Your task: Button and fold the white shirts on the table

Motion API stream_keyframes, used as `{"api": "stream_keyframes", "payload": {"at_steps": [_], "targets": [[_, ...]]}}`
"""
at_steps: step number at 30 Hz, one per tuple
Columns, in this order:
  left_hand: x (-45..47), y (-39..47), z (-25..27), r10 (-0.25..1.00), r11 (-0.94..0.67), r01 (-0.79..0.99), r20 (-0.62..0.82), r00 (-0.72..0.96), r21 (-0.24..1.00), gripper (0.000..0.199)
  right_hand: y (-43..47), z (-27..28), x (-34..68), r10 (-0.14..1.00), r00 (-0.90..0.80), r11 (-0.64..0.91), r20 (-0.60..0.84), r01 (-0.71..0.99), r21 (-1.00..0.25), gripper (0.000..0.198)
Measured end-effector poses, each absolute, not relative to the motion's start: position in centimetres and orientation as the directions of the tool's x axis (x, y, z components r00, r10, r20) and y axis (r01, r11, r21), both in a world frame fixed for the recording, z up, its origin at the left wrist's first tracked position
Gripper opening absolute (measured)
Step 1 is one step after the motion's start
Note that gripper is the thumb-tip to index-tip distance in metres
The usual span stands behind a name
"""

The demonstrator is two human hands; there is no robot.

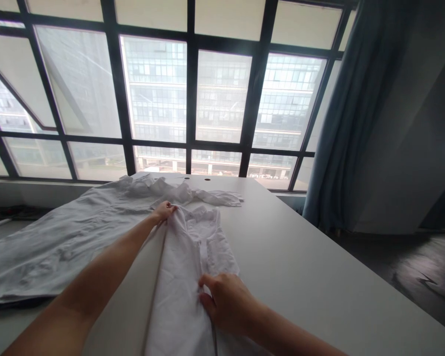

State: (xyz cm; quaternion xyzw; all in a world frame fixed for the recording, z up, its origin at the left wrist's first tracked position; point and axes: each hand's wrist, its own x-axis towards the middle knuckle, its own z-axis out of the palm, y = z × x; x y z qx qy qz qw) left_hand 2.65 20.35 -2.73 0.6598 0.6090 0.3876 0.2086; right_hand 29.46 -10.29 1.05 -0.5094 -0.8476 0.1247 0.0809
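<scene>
Your left arm stretches far forward, its left hand [165, 210] pinching the top edge of one white shirt [178, 267]. Your right hand [228, 302], palm down and nearer you, pinches the shirt's front between thumb and fingers. The shirt lies on one counter [282, 257], running between both hands; at least one more pale garment [77, 237] spreads left of your left hand.

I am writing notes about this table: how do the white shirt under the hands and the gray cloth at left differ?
The white shirt looks brighter; the gray cloth looks duller. The shirt covers less of the visible table; the cloth spreads wider. The left hand pinches the shirt and the right hand touches it; neither holds the cloth. Both are pale, creased fabric lying on the same table.
</scene>
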Motion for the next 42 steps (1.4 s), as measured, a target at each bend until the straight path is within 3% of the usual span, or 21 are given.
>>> {"api": "stream_keyframes", "payload": {"at_steps": [8, 11, 15, 20, 24, 27, 31, 38, 42], "targets": [[3.7, 22.6, -0.1, 0.968, -0.159, 0.571, 0.241, -0.070, 0.805, 0.031, -10.2, 1.3, 29.6, 0.877, -0.478, 0.443, -0.044, 0.842, -0.308, 0.035], [3.5, 22.4, 0.9, 0.948, -0.246, 0.548, 0.316, -0.036, 0.799, 0.035, -10.1, 1.2, 29.7, 0.875, -0.481, 0.442, -0.048, 0.836, -0.325, 0.034], [2.5, 21.6, 1.0, 0.884, -0.364, 0.596, 0.467, -0.021, 0.715, 0.039, -10.0, 1.1, 29.7, 0.870, -0.490, 0.450, -0.050, 0.833, -0.321, 0.036], [1.9, 19.8, -0.9, 0.881, -0.223, 0.833, 0.471, -0.051, 0.506, 0.040, -10.1, 0.9, 29.5, 0.892, -0.451, 0.415, -0.033, 0.844, -0.339, 0.036], [2.9, 18.0, -2.7, 0.868, -0.311, 0.862, 0.489, 0.086, 0.401, 0.038, -10.1, 0.7, 29.3, 0.894, -0.444, 0.436, 0.054, 0.838, -0.329, 0.034], [4.1, 16.3, -4.4, 0.874, -0.376, 0.879, 0.429, 0.230, 0.294, 0.053, -10.1, 0.8, 29.1, 0.876, -0.476, 0.473, 0.073, 0.824, -0.312, 0.030], [5.4, 14.0, -6.5, 0.894, -0.437, 0.875, 0.212, 0.396, 0.207, 0.074, -10.2, 1.1, 28.9, 0.874, -0.484, 0.469, 0.039, 0.821, -0.326, 0.028], [4.7, 11.7, -6.3, 0.897, -0.441, 0.875, 0.099, 0.430, 0.198, 0.077, -10.5, 0.9, 29.1, 0.875, -0.484, 0.412, 0.020, 0.723, -0.554, 0.036], [4.1, 10.2, -6.5, 0.926, -0.379, 0.903, 0.073, 0.372, 0.204, 0.079, -10.3, 0.8, 29.2, 0.873, -0.488, 0.417, 0.012, 0.734, -0.536, 0.034]]}}
